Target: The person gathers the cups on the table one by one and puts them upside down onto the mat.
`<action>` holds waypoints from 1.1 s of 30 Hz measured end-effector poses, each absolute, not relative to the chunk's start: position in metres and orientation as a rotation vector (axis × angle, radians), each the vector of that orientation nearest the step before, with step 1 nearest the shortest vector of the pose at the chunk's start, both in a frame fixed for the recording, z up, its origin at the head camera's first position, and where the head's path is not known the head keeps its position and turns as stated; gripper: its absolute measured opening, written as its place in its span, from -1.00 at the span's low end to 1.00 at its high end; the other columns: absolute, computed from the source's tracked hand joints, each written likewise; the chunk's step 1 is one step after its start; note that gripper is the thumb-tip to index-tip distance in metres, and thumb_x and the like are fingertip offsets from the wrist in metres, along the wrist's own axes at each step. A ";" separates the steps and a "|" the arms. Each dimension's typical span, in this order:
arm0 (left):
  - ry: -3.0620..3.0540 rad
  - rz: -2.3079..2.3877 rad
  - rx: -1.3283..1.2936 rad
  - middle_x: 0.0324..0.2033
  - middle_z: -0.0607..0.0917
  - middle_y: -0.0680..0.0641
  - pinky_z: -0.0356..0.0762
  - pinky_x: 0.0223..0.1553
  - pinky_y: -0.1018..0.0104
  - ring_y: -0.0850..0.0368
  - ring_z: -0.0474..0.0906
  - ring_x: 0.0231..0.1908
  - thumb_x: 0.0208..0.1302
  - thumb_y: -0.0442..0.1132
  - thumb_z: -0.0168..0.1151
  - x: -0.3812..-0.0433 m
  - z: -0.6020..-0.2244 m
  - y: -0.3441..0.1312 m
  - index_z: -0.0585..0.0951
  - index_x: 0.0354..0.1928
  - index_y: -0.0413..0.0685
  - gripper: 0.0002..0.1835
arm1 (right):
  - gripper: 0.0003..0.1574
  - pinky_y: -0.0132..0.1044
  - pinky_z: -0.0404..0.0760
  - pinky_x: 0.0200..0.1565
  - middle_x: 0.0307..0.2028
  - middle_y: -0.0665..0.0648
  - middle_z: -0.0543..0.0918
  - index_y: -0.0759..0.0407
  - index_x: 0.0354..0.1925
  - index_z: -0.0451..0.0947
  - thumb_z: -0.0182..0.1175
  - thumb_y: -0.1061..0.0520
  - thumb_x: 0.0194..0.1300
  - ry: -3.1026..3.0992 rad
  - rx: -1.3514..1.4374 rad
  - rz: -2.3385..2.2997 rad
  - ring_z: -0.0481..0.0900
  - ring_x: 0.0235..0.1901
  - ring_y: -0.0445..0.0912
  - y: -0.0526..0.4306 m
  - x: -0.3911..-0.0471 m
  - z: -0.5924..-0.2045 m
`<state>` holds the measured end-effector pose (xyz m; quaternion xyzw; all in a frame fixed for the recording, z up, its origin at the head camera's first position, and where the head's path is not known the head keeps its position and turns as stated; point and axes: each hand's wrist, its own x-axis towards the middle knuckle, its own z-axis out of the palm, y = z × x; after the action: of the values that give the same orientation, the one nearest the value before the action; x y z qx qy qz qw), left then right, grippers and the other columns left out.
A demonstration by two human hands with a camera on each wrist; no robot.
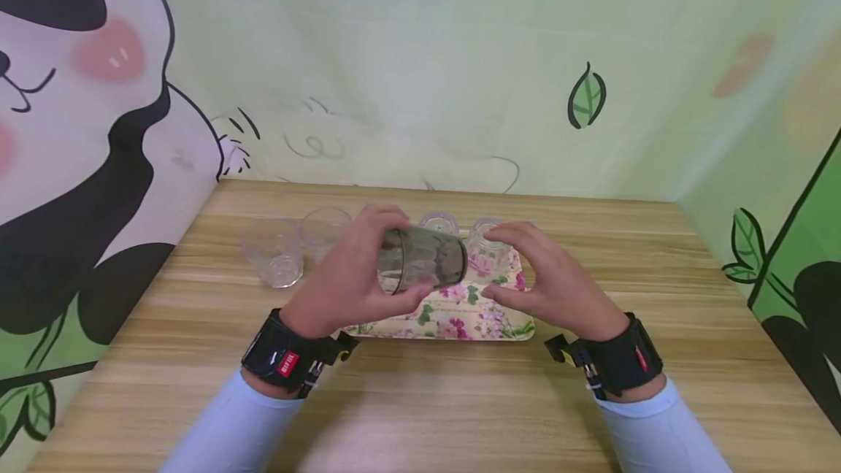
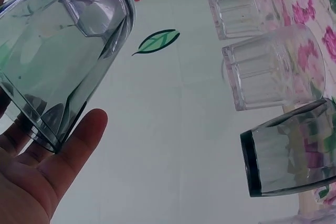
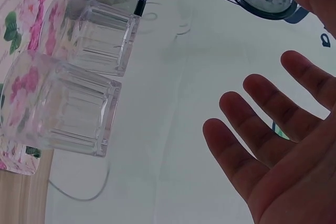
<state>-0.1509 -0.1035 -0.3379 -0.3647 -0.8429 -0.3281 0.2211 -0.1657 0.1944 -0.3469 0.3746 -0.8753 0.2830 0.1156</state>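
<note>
My left hand [image 1: 348,279] grips a grey-tinted drinking glass [image 1: 430,260] above the floral tray [image 1: 453,312]. The glass lies on its side in the air, base to the right; whether another is nested inside I cannot tell. To its right, my right hand [image 1: 558,283] hovers with fingers spread and nothing between them, apart from the glass. Upside down on the tray stand a clear glass [image 3: 79,103], a second clear glass [image 3: 92,35] and another grey glass [image 2: 289,150]. The held glass and left hand hide part of the tray in the head view.
Left of the tray, a clear glass [image 1: 279,261] and another clear glass [image 1: 325,228] stand on the wooden table [image 1: 447,400]. A printed cloth wall [image 1: 427,93] rises behind the table's back edge, with panda artwork at the left.
</note>
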 end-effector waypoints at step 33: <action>-2.176 -0.951 -1.182 0.02 0.47 -0.22 0.65 -0.06 0.07 0.01 0.38 0.03 -0.10 -0.01 0.52 -0.153 -0.347 -0.091 0.31 0.13 -0.22 -0.18 | 0.04 0.22 0.63 0.25 0.26 0.28 0.56 0.18 0.36 0.35 0.58 0.04 -0.03 -2.460 1.207 0.818 0.48 0.29 0.11 0.187 -0.160 -0.348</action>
<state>-0.1535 -0.0913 -0.3471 -0.4324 -0.7959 -0.3480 0.2418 -0.1601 0.1872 -0.3483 0.4180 -0.8517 0.2831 0.1405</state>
